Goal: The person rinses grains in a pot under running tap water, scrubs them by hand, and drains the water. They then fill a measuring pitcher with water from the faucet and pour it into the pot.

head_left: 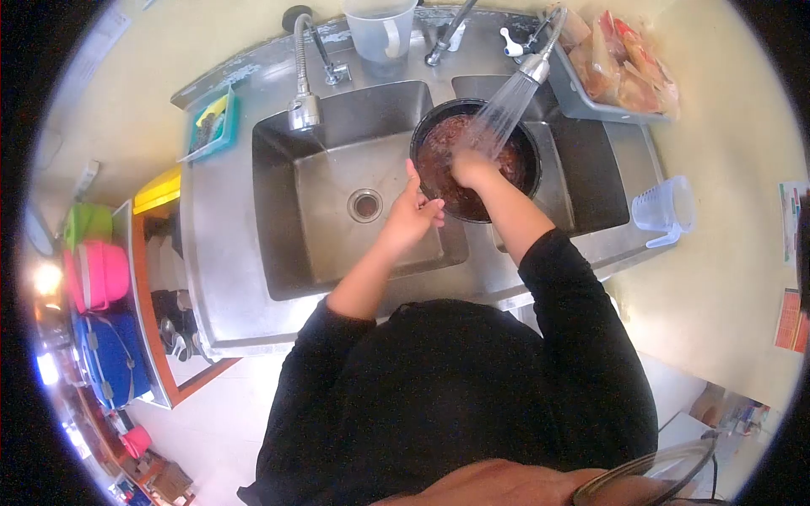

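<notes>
A round black basin [533, 183] sits over the right side of the double sink, filled with reddish-brown water and small pieces I cannot make out. The fingers of my right hand [474, 170] are down in this water and hidden. Beside the basin's left rim is my left hand [413, 218], its fingers apart and holding nothing; whether it touches the rim I cannot tell. From the right spray faucet [535, 67], a wide stream of water falls into the basin next to my right hand.
A second faucet [305, 111] hangs over the left sink bowl [329, 240]. Behind stands a clear pitcher [375, 34]. At the back right, a grey tub [582, 94] holds bagged meat-like packs. A measuring jug [662, 207] is at right, a teal basket [221, 139] at left.
</notes>
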The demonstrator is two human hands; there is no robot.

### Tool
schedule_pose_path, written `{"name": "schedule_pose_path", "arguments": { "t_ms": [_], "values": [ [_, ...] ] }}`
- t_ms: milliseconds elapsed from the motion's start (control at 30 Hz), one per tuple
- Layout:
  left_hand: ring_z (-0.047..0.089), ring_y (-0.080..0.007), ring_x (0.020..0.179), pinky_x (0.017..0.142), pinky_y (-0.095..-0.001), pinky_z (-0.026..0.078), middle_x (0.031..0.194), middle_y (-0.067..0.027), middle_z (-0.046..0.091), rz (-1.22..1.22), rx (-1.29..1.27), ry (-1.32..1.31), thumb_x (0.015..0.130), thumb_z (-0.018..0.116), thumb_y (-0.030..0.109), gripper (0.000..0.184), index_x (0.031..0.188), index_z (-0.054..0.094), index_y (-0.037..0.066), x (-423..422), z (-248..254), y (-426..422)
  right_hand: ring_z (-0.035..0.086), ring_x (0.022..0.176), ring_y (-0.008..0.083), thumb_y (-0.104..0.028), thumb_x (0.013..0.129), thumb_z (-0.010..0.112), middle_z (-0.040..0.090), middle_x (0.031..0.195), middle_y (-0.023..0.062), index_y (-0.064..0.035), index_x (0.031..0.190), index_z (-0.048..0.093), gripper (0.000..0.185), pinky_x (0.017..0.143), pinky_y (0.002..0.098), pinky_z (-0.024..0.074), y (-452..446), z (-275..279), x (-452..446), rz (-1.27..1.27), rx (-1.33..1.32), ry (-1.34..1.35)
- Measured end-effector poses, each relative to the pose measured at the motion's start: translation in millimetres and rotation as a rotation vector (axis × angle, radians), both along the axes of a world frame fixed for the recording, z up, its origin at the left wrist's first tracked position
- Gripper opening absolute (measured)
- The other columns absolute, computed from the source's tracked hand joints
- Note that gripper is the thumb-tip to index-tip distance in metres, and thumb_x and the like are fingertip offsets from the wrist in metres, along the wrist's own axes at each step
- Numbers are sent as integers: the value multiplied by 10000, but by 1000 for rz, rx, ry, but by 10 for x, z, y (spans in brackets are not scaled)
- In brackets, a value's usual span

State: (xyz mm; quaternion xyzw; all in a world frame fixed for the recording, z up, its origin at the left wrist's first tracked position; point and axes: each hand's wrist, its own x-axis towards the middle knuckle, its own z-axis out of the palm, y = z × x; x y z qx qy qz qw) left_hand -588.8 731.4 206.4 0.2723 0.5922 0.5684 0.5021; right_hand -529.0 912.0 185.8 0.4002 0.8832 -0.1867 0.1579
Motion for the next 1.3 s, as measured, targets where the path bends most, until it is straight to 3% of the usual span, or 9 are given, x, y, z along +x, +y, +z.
{"name": "schedule_pose_path", "arguments": {
  "t_ms": [133,233,333,433,633,800,900,967,1300],
  "values": [
    [595,-160,701,644,-301,550,848,-118,594,-1,-38,13,899,530,8,902,1439,-183,130,13,59,1,540,1149,351,-190,834,476,547,1256,186,-25,1200,568,412,918,628,377,56,120,61,-245,-20,-116],
    [588,-141,689,646,-291,537,793,-92,581,23,-16,-9,894,531,8,893,1446,-161,125,25,57,-3,568,1108,352,-197,837,468,558,1234,196,-32,1201,577,414,961,497,409,255,-156,117,-181,-50,-84],
    [586,-140,685,647,-289,535,796,-90,586,28,22,-17,890,529,-4,894,1447,-158,124,12,-26,6,578,1081,368,-181,850,441,559,1225,208,-10,1158,603,388,966,394,420,206,31,104,171,-74,-262],
    [585,-141,687,645,-288,534,796,-92,588,35,35,-19,889,528,-11,891,1449,-152,123,10,-73,21,574,1082,369,-231,892,407,561,1218,213,7,1118,620,391,955,411,422,193,-98,84,335,-148,-196],
    [588,-146,685,648,-288,537,789,-92,587,48,45,-15,889,526,-17,883,1452,-140,121,6,-131,41,576,1067,363,-426,932,366,588,1166,219,0,1070,642,526,943,422,420,195,-239,103,193,-436,134],
    [595,-148,687,652,-293,541,785,-92,589,26,43,0,888,542,-4,891,1451,-137,118,-10,-101,9,572,1020,371,-364,916,445,612,1123,159,-64,1083,630,390,929,429,419,-123,516,62,126,-70,211],
    [581,-154,710,647,-301,544,904,-117,601,37,36,6,887,522,-26,858,1464,-98,116,7,-69,0,560,1043,336,-308,887,508,592,1156,120,-103,1128,606,331,916,423,432,-9,343,83,152,232,407],
    [596,-153,697,658,-295,545,838,-109,603,43,32,-8,891,529,-10,871,1452,-126,109,9,-63,1,507,1139,294,-285,849,561,518,1267,79,-148,1184,578,362,934,435,424,79,185,92,158,483,512],
    [574,-163,743,690,-320,543,884,-115,583,39,38,-11,897,520,-13,826,1474,-53,133,3,-122,-4,363,1272,409,-434,898,495,327,1428,166,-91,1328,440,553,1030,499,327,-32,195,70,-5,175,139]
  ]
}}
